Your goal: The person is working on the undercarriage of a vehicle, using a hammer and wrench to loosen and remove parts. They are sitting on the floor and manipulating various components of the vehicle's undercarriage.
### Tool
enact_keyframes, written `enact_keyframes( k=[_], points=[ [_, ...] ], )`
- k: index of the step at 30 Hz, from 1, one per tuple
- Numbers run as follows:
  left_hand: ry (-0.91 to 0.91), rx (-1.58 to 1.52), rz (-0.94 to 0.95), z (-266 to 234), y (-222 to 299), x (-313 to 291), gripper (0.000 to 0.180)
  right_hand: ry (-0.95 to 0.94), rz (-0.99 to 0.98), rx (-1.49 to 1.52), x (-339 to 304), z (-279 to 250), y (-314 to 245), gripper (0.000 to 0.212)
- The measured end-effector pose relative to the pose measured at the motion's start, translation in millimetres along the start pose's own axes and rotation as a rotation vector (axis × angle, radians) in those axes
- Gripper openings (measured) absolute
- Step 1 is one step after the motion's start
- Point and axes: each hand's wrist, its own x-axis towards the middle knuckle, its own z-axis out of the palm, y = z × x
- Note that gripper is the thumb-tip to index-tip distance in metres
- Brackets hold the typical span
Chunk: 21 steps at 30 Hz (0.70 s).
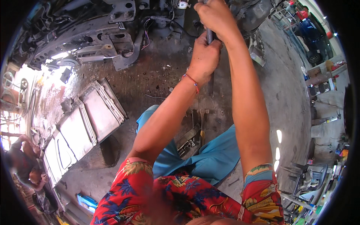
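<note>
My left hand (206, 52) is closed around a dark metal bar (210, 36), just below my right hand. My right hand (216, 18) wraps round the upper part of the same bar, close to the vehicle's dark underparts (161, 22). Below my left fist the bar's lower length points down toward the floor. Its upper end is hidden by my right hand and the top of the picture. Between my knees a hammer (202, 131) lies on the floor beside some metal pieces (188, 139).
A bare suspension arm and frame (93, 48) fill the upper left. A large silver panel (86, 129) leans at the left, with another person (26, 161) behind it. A wrench (233, 182) lies by my right leg. Tools and parts (318, 172) crowd the right edge; a dark blue car (313, 37) stands farther off.
</note>
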Motion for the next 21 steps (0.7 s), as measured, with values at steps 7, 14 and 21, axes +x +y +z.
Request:
enact_keyframes(
  k=[7, 14, 21],
  points=[
    [0.002, 0.014, -0.054, 14, 30, -24, 0.005, -0.011, 0.023, 0.103, -8, -9, -17, 0.039],
    [-0.023, -0.012, -0.159, 33, 31, -45, 0.006, 0.023, -0.062, 0.160, -22, -33, -7, 0.048],
    [-0.003, 0.065, -0.047, 30, 8, -18, 0.007, 0.073, -0.067, 0.216, -16, -25, 7, 0.059]
  ],
)
